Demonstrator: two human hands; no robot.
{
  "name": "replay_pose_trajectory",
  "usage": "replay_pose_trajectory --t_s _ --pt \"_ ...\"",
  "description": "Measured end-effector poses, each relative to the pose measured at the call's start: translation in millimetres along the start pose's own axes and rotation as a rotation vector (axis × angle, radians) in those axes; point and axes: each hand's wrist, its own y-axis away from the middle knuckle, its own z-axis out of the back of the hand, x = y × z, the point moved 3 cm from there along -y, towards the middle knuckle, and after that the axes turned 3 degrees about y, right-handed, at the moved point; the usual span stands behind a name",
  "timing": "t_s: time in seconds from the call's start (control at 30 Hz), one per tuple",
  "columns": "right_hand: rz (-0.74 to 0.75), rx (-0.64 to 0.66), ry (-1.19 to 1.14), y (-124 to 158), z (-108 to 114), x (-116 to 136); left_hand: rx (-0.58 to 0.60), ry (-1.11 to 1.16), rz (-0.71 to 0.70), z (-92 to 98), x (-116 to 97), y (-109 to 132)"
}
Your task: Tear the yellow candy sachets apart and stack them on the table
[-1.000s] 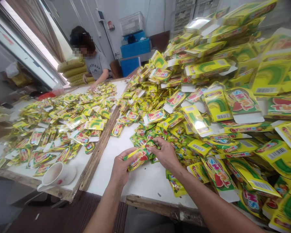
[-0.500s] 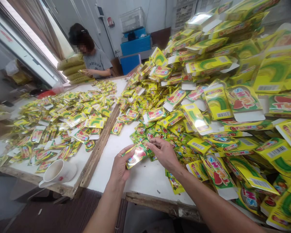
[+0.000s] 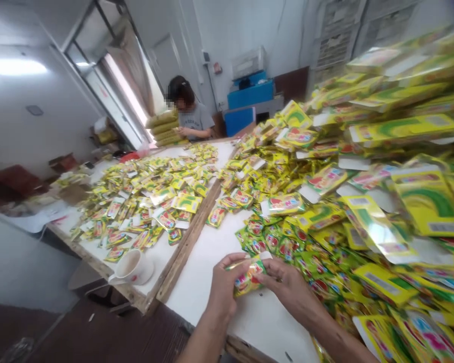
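Observation:
Over the white tabletop, my left hand grips a small yellow and green candy box with a watermelon print. My right hand is closed on the box's right end, where a white flap shows beside the fingers. Just beyond my hands lie many green candy sachets in a loose heap. To the right rises a tall pile of yellow cardboard candy boxes, some with white flaps sticking out.
Many more small yellow packs cover the left table, past a raised wooden strip. A white mug stands near that table's front edge. Across the tables another person sits by stacked yellow sacks.
My view has swung left, so things appear further right. My right fingers have moved from the sachet heap's edge onto the box end, and a white flap now shows there.

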Motion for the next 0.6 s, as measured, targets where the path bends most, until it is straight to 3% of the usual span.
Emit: replay_pose_trajectory --t_s 0.1,0.27,0.37,0.6 --pt "-0.013 0.051 -0.011 -3 -2 -5 0.016 0.035 -0.015 -0.4 2 0" --pt "-0.013 -0.226 0.191 -9 9 -16 0.120 0.017 0.038 -5.2 -1 3" --pt "-0.017 -0.341 0.201 -7 12 -15 0.119 -0.011 0.053 -4.8 -3 2" --pt "-0.092 -0.172 0.152 -1 2 -12 0.078 -0.088 0.103 4.5 1 2"
